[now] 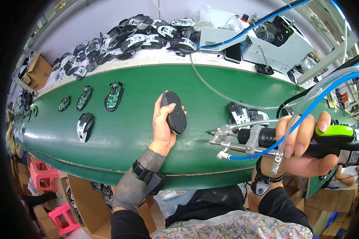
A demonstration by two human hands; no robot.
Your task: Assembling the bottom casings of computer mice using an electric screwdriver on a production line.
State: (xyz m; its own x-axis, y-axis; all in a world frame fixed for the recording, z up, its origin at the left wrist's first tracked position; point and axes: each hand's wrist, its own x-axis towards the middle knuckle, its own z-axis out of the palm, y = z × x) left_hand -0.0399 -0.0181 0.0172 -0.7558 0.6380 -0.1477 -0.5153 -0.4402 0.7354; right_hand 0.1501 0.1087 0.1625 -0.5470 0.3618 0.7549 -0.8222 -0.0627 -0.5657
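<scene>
A factory assembly line around me, my long green worktop [135,147], half-built computer mice [132,42] heaped behind it, exposed circuit boards [114,97], my hose-fed power screwdriver [268,137], open cardboard cartons [83,201] below

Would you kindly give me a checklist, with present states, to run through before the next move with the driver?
1. Black mouse held in the left grip: ok, underside facing the camera.
2. Driver held in the right grip: ok.
3. Driver tip touching the mouse: not ok, a gap shows.
4. Blue hose joined to its white fitting: ok, it appears attached.
5. Screw at the tip: cannot tell, too small.
6. Green lever pressed: cannot tell.
</scene>
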